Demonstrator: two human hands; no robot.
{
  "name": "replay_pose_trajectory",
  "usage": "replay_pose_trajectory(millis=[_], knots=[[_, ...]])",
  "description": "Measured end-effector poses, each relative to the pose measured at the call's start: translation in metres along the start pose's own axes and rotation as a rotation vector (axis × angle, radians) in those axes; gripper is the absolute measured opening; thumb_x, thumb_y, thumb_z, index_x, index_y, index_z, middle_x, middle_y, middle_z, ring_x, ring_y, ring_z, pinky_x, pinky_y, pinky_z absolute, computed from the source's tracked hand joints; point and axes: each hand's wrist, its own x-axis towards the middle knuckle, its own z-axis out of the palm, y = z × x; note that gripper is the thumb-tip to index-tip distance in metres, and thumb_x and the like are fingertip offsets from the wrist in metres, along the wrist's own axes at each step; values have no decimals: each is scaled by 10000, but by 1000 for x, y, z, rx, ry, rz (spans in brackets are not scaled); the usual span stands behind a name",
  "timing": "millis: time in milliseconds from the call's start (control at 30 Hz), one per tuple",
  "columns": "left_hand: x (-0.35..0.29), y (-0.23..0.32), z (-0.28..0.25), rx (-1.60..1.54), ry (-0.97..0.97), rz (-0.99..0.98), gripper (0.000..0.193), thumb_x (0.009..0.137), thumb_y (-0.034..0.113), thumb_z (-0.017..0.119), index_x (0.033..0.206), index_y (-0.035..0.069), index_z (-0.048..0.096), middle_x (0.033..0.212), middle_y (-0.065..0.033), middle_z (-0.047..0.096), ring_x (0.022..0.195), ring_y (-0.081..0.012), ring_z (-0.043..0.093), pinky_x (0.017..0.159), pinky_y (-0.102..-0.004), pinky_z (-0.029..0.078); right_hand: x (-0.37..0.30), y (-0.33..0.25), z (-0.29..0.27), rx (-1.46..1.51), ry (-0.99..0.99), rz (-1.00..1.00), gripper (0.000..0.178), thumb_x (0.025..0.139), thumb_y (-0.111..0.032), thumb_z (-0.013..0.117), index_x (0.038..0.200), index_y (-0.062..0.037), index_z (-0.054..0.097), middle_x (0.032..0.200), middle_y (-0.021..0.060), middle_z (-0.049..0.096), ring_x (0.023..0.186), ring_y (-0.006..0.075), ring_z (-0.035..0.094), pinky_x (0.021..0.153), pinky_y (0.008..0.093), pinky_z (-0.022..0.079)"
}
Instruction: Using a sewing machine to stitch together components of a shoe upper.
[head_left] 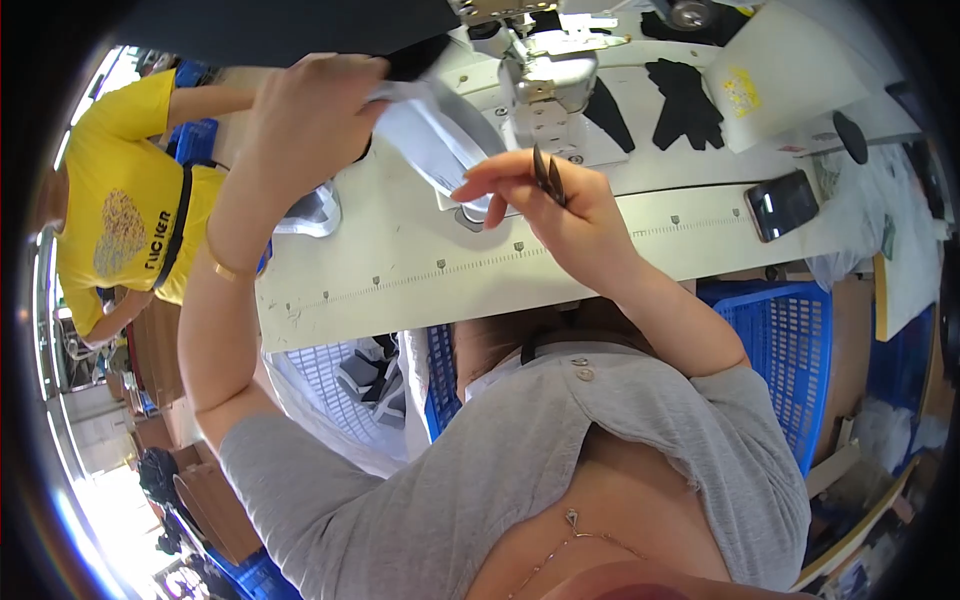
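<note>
My left hand (318, 112) is raised at the upper left, its fingers closed on a grey-white fabric piece (435, 130) with a dark part beside the fingertips. The fabric slants down toward my right hand and looks slightly blurred. My right hand (570, 215) carries small dark thread snips (548, 178), tucked among its fingers with the blades pointing up. Its thumb and index fingertips are by the lower end of the fabric; whether they touch it I cannot tell. Just beyond stands the sewing machine head (550, 80).
Black gloves (685, 105) and a phone (782, 205) lie on the white table (400, 290) at the right. Another fabric piece (312, 212) rests at its left edge. Below are a blue crate (780, 350) and a basket of scraps (325, 370). A person in yellow (120, 190) is at the left.
</note>
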Motion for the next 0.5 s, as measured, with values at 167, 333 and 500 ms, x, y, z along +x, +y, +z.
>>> replay_pose_trajectory(millis=[167, 333, 500], knots=[[-34, 36, -39, -229, -534, -698, 194, 848, 160, 681, 857, -30, 649, 665, -123, 618, 575, -163, 598, 578, -293, 474, -4, 2, 20, -338, -115, -122, 401, 829, -81, 714, 1209, -33, 595, 1050, 118, 685, 826, 164, 654, 754, 289, 520], [-63, 89, 5, -1291, -288, -767, 226, 894, 174, 626, 885, -50, 655, 624, -50, 561, 627, -70, 511, 567, -271, 420, -1, 43, 29, -329, 28, 22, 484, 748, -58, 716, 1210, -5, 582, 981, 164, 698, 900, 229, 677, 810, 320, 522], [-57, 119, 13, -568, 187, -269, 409, 763, 59, 773, 1135, -3, 614, 1040, -158, 614, 867, -244, 620, 748, -308, 497, -6, 50, -25, -190, 78, 255, 248, 795, -10, 653, 1040, 19, 668, 888, 41, 698, 831, 80, 610, 762, 252, 505]])
